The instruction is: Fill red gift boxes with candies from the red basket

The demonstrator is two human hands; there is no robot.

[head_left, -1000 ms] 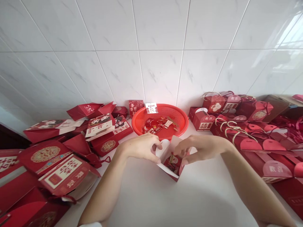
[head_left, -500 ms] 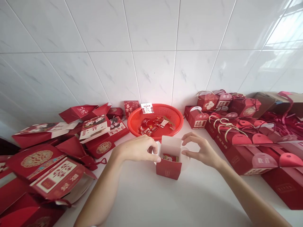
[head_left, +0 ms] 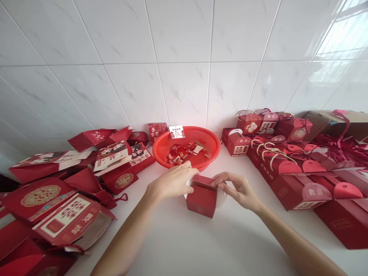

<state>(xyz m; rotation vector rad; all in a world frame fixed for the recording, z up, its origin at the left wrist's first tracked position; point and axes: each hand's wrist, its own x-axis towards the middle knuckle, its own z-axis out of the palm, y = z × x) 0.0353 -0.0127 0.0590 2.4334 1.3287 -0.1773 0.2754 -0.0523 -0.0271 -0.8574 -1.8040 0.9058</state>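
A small red box (head_left: 201, 205) stands upright on the white table between my hands. Its near red flap is folded inward over the opening, and its contents are hidden. My left hand (head_left: 175, 180) is at the box's left side, fingers curved around the white side flap. At the right side, my right hand (head_left: 232, 188) pinches the pale side flap, with fingertips at the top edge. Just behind the box, a red plastic basket (head_left: 214, 147) holds several wrapped sweets (head_left: 186, 152).
Opened red boxes (head_left: 43, 195) are piled at the left. Rows of closed red boxes (head_left: 299, 188), some with cord handles, stand at the right. A cardboard box (head_left: 319, 124) with ribbons sits at the back right, against the tiled wall (head_left: 184, 92).
The near and far flaps of the box have folded inward, covering the sweets inside. My right hand has closed on the right flap. The view has shifted slightly.
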